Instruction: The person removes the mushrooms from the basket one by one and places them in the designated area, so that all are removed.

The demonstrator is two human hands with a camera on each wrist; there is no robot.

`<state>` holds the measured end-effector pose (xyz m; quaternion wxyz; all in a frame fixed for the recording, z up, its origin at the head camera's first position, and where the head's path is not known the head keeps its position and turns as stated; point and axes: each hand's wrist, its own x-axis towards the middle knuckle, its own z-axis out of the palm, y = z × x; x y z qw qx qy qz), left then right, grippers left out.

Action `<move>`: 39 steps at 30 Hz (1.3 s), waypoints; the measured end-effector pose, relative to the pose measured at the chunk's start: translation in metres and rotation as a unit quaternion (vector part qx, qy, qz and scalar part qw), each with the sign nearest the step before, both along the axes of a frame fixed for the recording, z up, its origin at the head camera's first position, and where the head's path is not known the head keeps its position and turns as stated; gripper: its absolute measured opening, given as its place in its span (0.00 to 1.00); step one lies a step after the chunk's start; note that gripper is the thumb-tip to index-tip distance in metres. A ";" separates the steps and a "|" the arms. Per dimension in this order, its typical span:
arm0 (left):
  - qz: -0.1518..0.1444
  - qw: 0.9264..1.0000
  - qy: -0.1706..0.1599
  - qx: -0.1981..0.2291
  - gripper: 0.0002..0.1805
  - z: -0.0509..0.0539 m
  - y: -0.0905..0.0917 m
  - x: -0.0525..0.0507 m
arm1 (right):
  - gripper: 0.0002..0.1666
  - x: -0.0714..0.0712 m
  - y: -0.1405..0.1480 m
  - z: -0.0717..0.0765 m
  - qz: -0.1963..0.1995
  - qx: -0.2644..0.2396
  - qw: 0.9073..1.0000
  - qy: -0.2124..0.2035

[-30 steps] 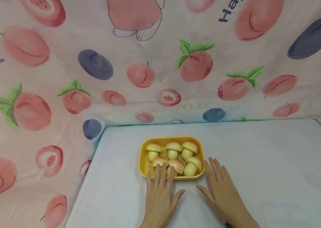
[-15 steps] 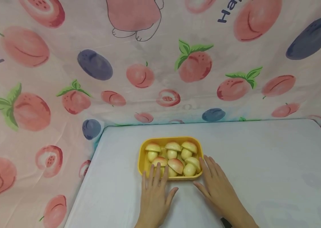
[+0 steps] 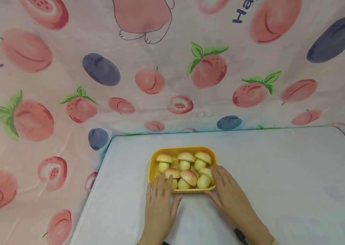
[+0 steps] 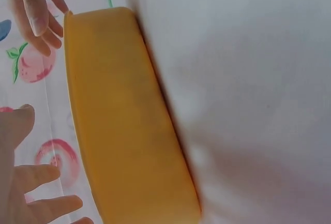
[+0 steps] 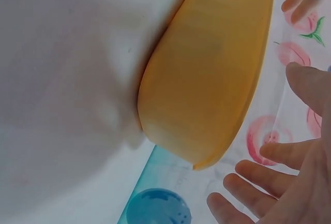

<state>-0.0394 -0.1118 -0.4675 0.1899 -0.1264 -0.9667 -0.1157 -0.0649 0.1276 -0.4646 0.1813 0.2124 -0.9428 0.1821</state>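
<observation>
A yellow plastic tray (image 3: 183, 149) stands on the white table, holding several mushroom-shaped pieces (image 3: 189, 177) with pale yellow stems and yellow-red caps. My left hand (image 3: 159, 209) has its fingers fairly straight over the tray's near left part, partly covering one mushroom piece (image 3: 171, 173). Above the near right corner, my right hand (image 3: 233, 200) is spread and partly hides another piece (image 3: 203, 181). In the left wrist view, the left fingers (image 4: 49, 206) stay apart from the tray's outer wall (image 4: 124, 115). The right fingers (image 5: 264, 175) are likewise clear of the wall in the right wrist view.
The white table (image 3: 282, 170) extends to the right and in front of the tray. A fruit-printed cloth (image 3: 123, 64) hangs behind and along the left side. A dark band (image 3: 240, 234) lies at the right wrist.
My left hand has shifted left along the tray's near side. The right hand has moved left, from beside the tray to over its near right corner. The tray has stayed in place.
</observation>
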 end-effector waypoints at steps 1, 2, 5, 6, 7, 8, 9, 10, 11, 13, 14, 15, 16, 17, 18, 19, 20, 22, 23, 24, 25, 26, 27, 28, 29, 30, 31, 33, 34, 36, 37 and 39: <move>0.003 1.000 -0.003 0.004 0.37 0.001 -0.001 -0.001 | 0.45 0.000 -0.001 0.000 0.000 -0.001 1.000 -0.002; 0.006 1.000 -0.006 0.008 0.37 0.002 -0.001 -0.001 | 0.44 -0.001 -0.001 0.001 0.000 -0.003 1.000 -0.006; 0.015 1.000 -0.016 0.017 0.36 0.003 -0.003 -0.003 | 0.44 -0.002 -0.002 0.002 0.000 0.000 1.000 -0.014; 0.017 0.999 -0.018 0.020 0.36 0.004 -0.004 -0.004 | 0.43 -0.003 -0.002 0.003 -0.002 0.002 1.000 -0.016; 0.019 0.999 -0.018 0.023 0.36 0.004 -0.005 -0.004 | 0.43 -0.003 -0.003 0.003 -0.002 0.005 1.000 -0.019; 0.020 0.999 -0.018 0.025 0.36 0.005 -0.006 -0.005 | 0.43 -0.004 -0.003 0.003 -0.003 0.007 1.000 -0.021; 0.021 0.999 -0.015 0.029 0.36 0.005 -0.006 -0.005 | 0.43 -0.004 -0.003 0.003 -0.005 0.009 1.000 -0.023; 0.023 0.999 -0.014 0.033 0.36 0.005 -0.007 -0.006 | 0.43 -0.005 -0.004 0.003 -0.005 0.011 1.000 -0.026; 0.024 0.999 -0.011 0.037 0.36 0.006 -0.008 -0.006 | 0.43 -0.006 -0.004 0.004 -0.005 0.011 1.000 -0.027; 0.026 0.999 -0.005 0.046 0.35 0.006 -0.010 -0.007 | 0.42 -0.007 -0.005 0.004 -0.003 0.013 0.999 -0.029; 0.026 0.998 -0.002 0.050 0.34 0.006 -0.010 -0.008 | 0.42 -0.008 -0.005 0.004 -0.002 0.013 1.000 -0.028; 0.027 0.998 0.000 0.053 0.34 0.005 -0.011 -0.008 | 0.42 -0.009 -0.005 0.004 0.000 0.013 1.000 -0.026; 0.028 0.998 0.001 0.056 0.33 0.005 -0.012 -0.009 | 0.41 -0.009 -0.006 0.005 0.001 0.014 1.000 -0.025; 0.029 0.998 0.003 0.059 0.33 0.005 -0.013 -0.010 | 0.41 -0.010 -0.006 0.005 0.003 0.015 1.000 -0.022; 0.031 0.998 0.005 0.062 0.33 0.004 -0.013 -0.011 | 0.41 -0.011 -0.006 0.005 0.005 0.014 1.000 -0.019; 0.032 0.997 0.007 0.066 0.32 0.004 -0.014 -0.012 | 0.40 -0.012 -0.006 0.005 0.007 0.014 1.000 -0.015; 0.034 0.997 0.009 0.069 0.32 0.004 -0.015 -0.012 | 0.40 -0.013 -0.006 0.005 0.009 0.012 1.000 -0.011; 0.037 0.996 0.012 0.076 0.32 0.004 -0.016 -0.014 | 0.40 -0.014 -0.006 0.006 0.011 0.011 1.000 -0.007; 0.039 0.996 0.013 0.079 0.31 0.004 -0.017 -0.015 | 0.40 -0.015 -0.006 0.007 0.012 0.010 1.000 -0.006; 0.040 0.996 0.014 0.081 0.31 0.004 -0.018 -0.016 | 0.39 -0.016 -0.006 0.007 0.013 0.009 1.000 -0.006; 0.041 0.996 0.015 0.083 0.31 0.004 -0.019 -0.017 | 0.39 -0.016 -0.006 0.008 0.013 0.008 1.000 -0.008; 0.043 0.996 0.014 0.083 0.31 0.004 -0.019 -0.018 | 0.39 -0.017 -0.006 0.008 0.013 0.008 1.000 -0.010; 0.045 0.995 0.014 0.084 0.30 0.004 -0.020 -0.019 | 0.39 -0.017 -0.006 0.008 0.013 0.008 1.000 -0.013; 0.046 0.995 0.014 0.086 0.30 0.004 -0.021 -0.020 | 0.39 -0.018 -0.007 0.009 0.013 0.008 1.000 -0.016; 0.048 0.995 0.015 0.089 0.30 0.004 -0.022 -0.021 | 0.38 -0.019 -0.007 0.009 0.013 0.007 1.000 -0.019; 0.051 0.994 0.014 0.093 0.29 0.004 -0.023 -0.021 | 0.38 -0.019 -0.007 0.009 0.014 0.007 1.000 -0.021; 0.052 0.994 0.013 0.097 0.29 0.003 -0.025 -0.022 | 0.38 -0.020 -0.008 0.009 0.015 0.007 1.000 -0.023; 0.055 0.992 0.011 0.109 0.29 0.003 -0.027 -0.023 | 0.37 -0.021 -0.009 0.010 0.017 0.008 1.000 -0.023; 0.055 0.992 0.009 0.115 0.29 0.002 -0.028 -0.024 | 0.36 -0.021 -0.009 0.010 0.018 0.009 1.000 -0.021; 0.057 0.990 0.004 0.128 0.29 0.001 -0.029 -0.026 | 0.36 -0.022 -0.010 0.010 0.020 0.010 1.000 -0.018; 0.058 0.989 0.000 0.135 0.29 0.000 -0.030 -0.027 | 0.35 -0.023 -0.010 0.010 0.020 0.011 1.000 -0.017; 0.059 0.987 -0.008 0.149 0.28 -0.001 -0.032 -0.028 | 0.34 -0.024 -0.010 0.010 0.021 0.010 1.000 -0.015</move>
